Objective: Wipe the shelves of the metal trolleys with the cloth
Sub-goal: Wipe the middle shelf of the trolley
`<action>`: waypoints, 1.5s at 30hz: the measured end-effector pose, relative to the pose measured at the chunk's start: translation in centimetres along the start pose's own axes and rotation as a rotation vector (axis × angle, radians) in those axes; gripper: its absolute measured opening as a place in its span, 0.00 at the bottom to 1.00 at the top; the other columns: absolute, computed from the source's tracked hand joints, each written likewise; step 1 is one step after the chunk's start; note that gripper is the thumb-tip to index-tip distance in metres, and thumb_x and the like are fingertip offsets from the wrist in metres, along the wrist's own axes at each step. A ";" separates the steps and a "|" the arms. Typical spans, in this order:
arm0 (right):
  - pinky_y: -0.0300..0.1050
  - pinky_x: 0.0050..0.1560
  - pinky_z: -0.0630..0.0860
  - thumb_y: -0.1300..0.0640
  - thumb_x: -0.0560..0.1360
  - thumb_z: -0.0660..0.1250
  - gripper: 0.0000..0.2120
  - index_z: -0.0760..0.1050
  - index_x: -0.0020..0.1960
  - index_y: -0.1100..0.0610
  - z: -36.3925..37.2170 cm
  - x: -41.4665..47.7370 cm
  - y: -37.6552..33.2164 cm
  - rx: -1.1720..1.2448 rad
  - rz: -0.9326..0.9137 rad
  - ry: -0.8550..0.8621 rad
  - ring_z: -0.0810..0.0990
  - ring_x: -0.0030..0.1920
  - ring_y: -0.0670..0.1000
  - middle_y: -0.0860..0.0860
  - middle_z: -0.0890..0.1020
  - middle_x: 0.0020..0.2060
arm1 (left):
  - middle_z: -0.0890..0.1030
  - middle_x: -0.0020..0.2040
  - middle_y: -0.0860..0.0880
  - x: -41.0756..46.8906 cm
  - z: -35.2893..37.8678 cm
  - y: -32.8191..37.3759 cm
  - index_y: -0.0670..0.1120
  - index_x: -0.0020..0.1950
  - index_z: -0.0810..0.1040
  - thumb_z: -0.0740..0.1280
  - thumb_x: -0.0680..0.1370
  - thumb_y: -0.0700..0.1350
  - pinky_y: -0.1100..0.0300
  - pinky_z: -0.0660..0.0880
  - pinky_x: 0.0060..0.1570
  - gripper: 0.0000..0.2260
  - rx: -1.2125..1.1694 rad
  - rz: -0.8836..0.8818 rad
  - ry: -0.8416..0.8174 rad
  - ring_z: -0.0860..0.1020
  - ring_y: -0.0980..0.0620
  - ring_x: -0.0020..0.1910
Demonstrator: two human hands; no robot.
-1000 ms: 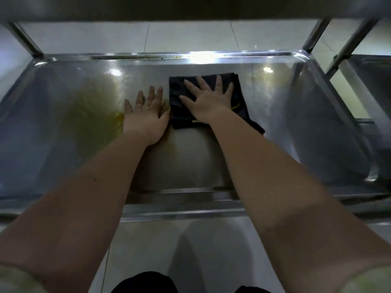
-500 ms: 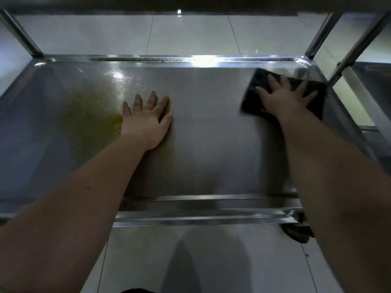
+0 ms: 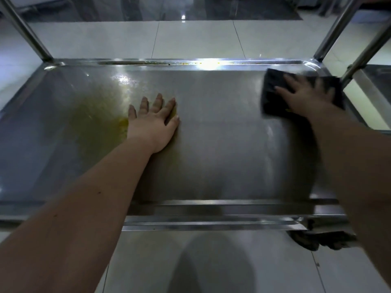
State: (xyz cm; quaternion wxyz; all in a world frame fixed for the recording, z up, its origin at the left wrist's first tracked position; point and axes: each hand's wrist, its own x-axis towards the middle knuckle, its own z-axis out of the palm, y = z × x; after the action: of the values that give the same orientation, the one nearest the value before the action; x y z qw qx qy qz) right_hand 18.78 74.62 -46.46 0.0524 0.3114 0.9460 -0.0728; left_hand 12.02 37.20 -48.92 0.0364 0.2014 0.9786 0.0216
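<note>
the dark cloth (image 3: 271, 102) lies flat at the two o'clock corner of the steel shelf (image 3: 222, 144), close to its far and right rims. the right hand (image 3: 306, 98) presses on it with fingers straight and spread, somewhat blurred. the left hand (image 3: 151, 121) rests flat on bare metal near the shelf's middle, fingers wide, holding nothing. at that hand's nine o'clock a yellow-green stain (image 3: 99, 119) smears the steel. a second trolley (image 3: 378, 75) stands at three o'clock, pale floor tiles (image 3: 196, 39) lie at twelve, and a dark caster (image 3: 306, 240) sits at five.
</note>
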 end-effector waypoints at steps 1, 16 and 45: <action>0.69 0.73 0.39 0.27 0.76 0.46 0.33 0.50 0.78 0.35 -0.2 -0.1 1.6 -0.009 0.077 0.008 0.44 0.78 0.61 0.40 0.48 0.79 | 0.44 0.81 0.54 0.0 0.0 0.1 0.62 0.80 0.43 0.44 0.81 0.64 0.38 0.41 0.75 0.27 -0.001 0.002 0.004 0.42 0.43 0.80; 0.68 0.74 0.39 0.28 0.77 0.46 0.31 0.46 0.78 0.34 2.7 -4.8 -14.2 -0.040 -0.333 -0.035 0.41 0.79 0.61 0.40 0.47 0.79 | 0.44 0.81 0.53 -0.1 -0.3 -0.5 0.61 0.80 0.44 0.45 0.82 0.62 0.39 0.41 0.75 0.26 -0.018 -0.004 -0.013 0.42 0.44 0.80; 0.77 0.68 0.36 0.29 0.77 0.43 0.32 0.44 0.78 0.36 3.1 -2.7 -20.2 -0.031 -0.227 -0.078 0.38 0.77 0.68 0.45 0.44 0.80 | 0.45 0.81 0.53 -0.6 0.0 -0.1 0.61 0.80 0.45 0.44 0.83 0.59 0.38 0.40 0.75 0.25 -0.044 -0.018 0.013 0.43 0.44 0.80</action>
State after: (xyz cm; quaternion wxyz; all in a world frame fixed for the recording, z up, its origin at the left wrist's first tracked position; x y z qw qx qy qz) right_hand 9.02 56.43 -47.04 0.0855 0.1983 0.9735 -0.0757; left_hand 12.49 36.87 -48.88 0.0345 0.1917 0.9798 0.0443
